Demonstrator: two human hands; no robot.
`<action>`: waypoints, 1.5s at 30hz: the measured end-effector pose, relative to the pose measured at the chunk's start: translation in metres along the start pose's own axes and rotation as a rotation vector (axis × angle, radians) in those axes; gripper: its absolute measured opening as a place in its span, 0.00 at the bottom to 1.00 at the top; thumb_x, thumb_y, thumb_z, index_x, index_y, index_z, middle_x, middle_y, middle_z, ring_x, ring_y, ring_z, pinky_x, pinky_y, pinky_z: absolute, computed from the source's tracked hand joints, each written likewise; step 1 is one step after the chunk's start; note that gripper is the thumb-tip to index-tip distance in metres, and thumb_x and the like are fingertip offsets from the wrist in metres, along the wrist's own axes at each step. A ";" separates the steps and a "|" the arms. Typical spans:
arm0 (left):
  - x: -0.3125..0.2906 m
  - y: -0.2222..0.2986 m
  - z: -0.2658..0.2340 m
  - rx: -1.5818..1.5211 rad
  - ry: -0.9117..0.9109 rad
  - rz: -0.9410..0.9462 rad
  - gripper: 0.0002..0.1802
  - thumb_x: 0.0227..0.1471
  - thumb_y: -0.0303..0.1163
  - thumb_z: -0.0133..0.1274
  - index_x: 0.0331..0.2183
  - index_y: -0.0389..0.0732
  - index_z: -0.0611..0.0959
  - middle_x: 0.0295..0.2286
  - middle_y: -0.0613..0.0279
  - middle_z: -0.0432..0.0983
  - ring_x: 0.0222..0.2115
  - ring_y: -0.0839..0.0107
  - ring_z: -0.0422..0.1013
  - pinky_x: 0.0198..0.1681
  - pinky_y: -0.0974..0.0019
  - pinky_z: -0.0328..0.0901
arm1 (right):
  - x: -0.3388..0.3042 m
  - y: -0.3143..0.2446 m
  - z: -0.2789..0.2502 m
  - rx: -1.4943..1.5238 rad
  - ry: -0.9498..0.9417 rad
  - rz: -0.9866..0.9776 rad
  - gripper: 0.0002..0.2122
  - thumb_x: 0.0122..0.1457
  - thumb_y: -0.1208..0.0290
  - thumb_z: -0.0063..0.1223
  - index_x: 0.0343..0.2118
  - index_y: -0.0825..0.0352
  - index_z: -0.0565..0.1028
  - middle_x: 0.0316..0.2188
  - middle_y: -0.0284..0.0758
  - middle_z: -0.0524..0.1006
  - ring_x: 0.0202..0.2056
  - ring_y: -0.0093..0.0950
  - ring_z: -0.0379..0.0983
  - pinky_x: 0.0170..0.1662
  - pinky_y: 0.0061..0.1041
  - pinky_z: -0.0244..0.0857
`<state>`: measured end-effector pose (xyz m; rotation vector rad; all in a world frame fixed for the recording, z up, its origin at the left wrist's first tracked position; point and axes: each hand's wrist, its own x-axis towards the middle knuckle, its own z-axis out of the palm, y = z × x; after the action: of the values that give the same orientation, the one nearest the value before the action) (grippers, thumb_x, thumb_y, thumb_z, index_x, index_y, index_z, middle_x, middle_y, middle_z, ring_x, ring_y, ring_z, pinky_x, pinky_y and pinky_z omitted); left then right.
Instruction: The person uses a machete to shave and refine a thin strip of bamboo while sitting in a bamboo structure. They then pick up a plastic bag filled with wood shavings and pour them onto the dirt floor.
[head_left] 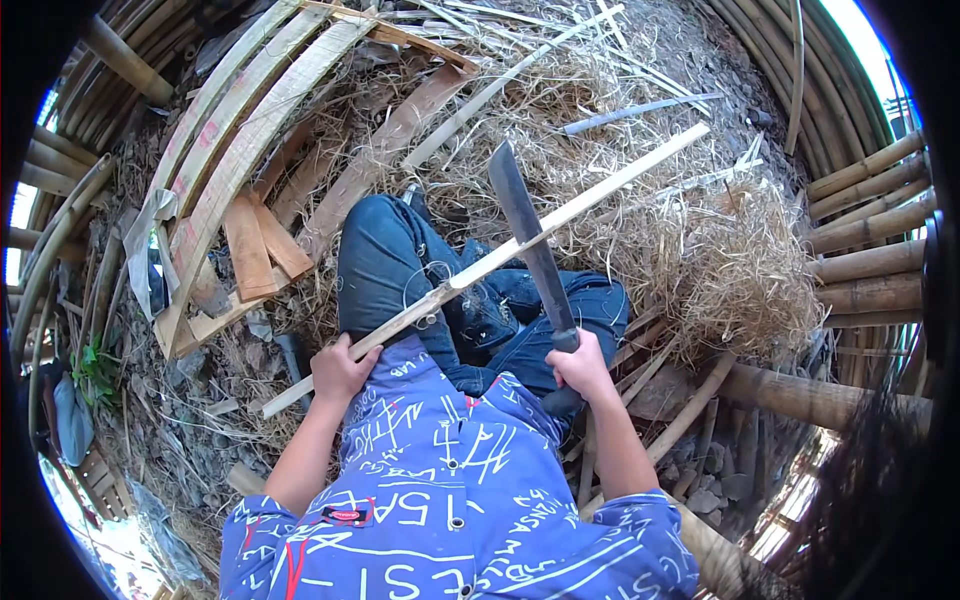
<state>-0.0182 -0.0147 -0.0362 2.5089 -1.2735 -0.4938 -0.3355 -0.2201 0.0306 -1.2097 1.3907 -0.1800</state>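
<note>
In my left hand (343, 368), closed near its lower end, is a long pale bamboo strip (610, 185). The strip slants across my lap from lower left to upper right, and a knot with thin curled shavings shows partway along it. My right hand (583, 365) grips the dark handle of a machete (520, 205). Its broad dark blade points up and away, crossing the strip beyond my knees and touching it or lying just over it. I sit with bent legs in dark jeans (385, 265), which have bits of shavings on them.
Heaped shavings (730, 275) lie ahead and to the right. A slatted wooden pallet (240, 125) leans at far left, with reddish boards (247, 245) beside it. A greyish strip (640, 113) rests on the shavings. Bamboo poles (870, 250) line the right side.
</note>
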 end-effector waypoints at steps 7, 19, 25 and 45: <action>0.006 0.010 0.005 0.013 0.040 0.020 0.34 0.43 0.62 0.53 0.16 0.36 0.72 0.14 0.44 0.71 0.19 0.46 0.71 0.23 0.50 0.66 | 0.008 -0.023 -0.005 0.233 0.097 -0.078 0.09 0.43 0.85 0.56 0.24 0.67 0.66 0.13 0.28 0.66 0.10 0.18 0.63 0.12 0.20 0.57; 0.002 0.004 0.006 -0.043 0.047 -0.012 0.34 0.46 0.62 0.50 0.16 0.37 0.72 0.14 0.44 0.71 0.19 0.46 0.71 0.23 0.50 0.65 | 0.012 -0.026 0.017 0.511 -0.162 0.049 0.09 0.45 0.83 0.54 0.25 0.66 0.65 0.13 0.29 0.64 0.10 0.20 0.61 0.13 0.22 0.55; 0.006 0.010 0.002 -0.009 0.027 0.002 0.34 0.45 0.62 0.51 0.17 0.37 0.73 0.15 0.44 0.72 0.19 0.46 0.72 0.24 0.50 0.66 | 0.006 -0.011 0.032 0.824 -0.366 0.143 0.08 0.46 0.80 0.51 0.26 0.64 0.64 0.12 0.28 0.59 0.10 0.21 0.57 0.15 0.23 0.54; 0.005 0.011 -0.004 -0.010 0.040 -0.033 0.34 0.46 0.61 0.51 0.15 0.36 0.73 0.14 0.43 0.71 0.19 0.45 0.71 0.23 0.50 0.66 | 0.016 -0.005 0.022 0.107 -0.125 -0.004 0.05 0.43 0.82 0.52 0.23 0.70 0.68 0.13 0.30 0.68 0.12 0.21 0.65 0.14 0.23 0.60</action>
<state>-0.0217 -0.0247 -0.0295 2.5223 -1.2143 -0.4532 -0.3104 -0.2219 0.0184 -1.1162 1.2543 -0.1763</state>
